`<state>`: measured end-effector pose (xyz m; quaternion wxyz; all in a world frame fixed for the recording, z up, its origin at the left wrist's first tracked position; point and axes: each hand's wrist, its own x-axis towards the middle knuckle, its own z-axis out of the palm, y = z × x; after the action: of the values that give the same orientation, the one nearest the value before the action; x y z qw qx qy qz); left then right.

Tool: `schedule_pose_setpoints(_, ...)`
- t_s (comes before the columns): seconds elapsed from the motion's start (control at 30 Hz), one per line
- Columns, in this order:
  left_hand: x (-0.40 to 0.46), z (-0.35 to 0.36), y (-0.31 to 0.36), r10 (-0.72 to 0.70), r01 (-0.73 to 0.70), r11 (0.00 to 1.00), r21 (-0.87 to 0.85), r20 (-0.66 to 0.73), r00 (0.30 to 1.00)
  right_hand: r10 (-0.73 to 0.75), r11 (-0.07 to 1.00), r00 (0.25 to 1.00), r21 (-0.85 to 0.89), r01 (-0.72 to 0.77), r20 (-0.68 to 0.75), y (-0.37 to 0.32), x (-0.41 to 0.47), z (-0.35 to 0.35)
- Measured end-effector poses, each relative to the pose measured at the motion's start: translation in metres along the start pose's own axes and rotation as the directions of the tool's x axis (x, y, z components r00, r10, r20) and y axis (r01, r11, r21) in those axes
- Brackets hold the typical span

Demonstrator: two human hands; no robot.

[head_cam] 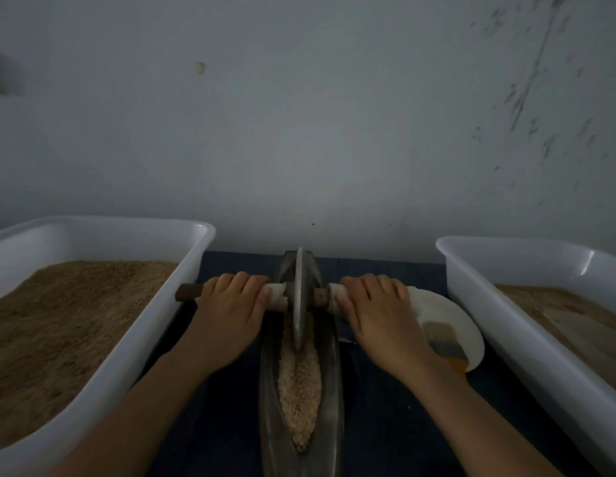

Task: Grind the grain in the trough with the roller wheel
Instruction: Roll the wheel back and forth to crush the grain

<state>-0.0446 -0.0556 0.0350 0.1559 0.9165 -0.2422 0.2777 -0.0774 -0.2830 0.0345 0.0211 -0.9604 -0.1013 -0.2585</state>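
A long, narrow metal trough (pixel 330 390) runs away from me down the middle, with a strip of pale coarse grain (pixel 299 383) in its groove. The grey roller wheel (pixel 299 297) stands upright in the far half of the trough, on a wooden axle handle (pixel 187 292) that sticks out to both sides. My left hand (pixel 230 311) grips the left side of the handle over a pale wrap. My right hand (pixel 375 311) grips the right side the same way. The right end of the handle is hidden under my hand.
A white plastic tub (pixel 134 349) full of brown grain stands at the left. A second white tub (pixel 526 339) with grain stands at the right. Behind my right hand, a white plate (pixel 447 311) holds a brush (pixel 444 342). A dark cloth (pixel 385 425) covers the table; a wall is close behind.
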Motion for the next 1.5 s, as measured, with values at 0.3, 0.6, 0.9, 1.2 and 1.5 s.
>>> schedule_pose_setpoints(0.3, -0.016, -0.033, 0.022, -0.001, -0.031, 0.984, 0.177, 0.181, 0.984, -0.104, 0.989, 0.932, 0.139, 0.059, 0.347, 0.0, -0.026, -0.049)
schedule_pose_setpoints(0.6, -0.022, -0.033, 0.023, 0.019, -0.037, 0.99, 0.14, 0.125, 0.992, -0.087, 0.99, 0.936, 0.131, 0.045, 0.34, 0.0, -0.021, -0.048)
schedule_pose_setpoints(0.9, -0.007, 0.0, 0.011, 0.022, -0.014, 0.995, 0.097, -0.079, 0.997, -0.019, 0.999, 1.0, 0.044, 0.018, 0.009, 0.009, -0.005, 0.0)
schedule_pose_setpoints(1.2, -0.013, -0.02, 0.022, 0.004, -0.012, 0.987, 0.158, 0.049, 0.999, -0.038, 0.996, 0.99, 0.084, 0.027, 0.136, 0.003, -0.022, -0.02)
schedule_pose_setpoints(1.5, -0.034, -0.037, 0.029, 0.055, -0.044, 0.985, 0.168, -0.062, 0.997, -0.098, 0.995, 0.984, 0.039, 0.094, 0.148, -0.01, -0.047, -0.05)
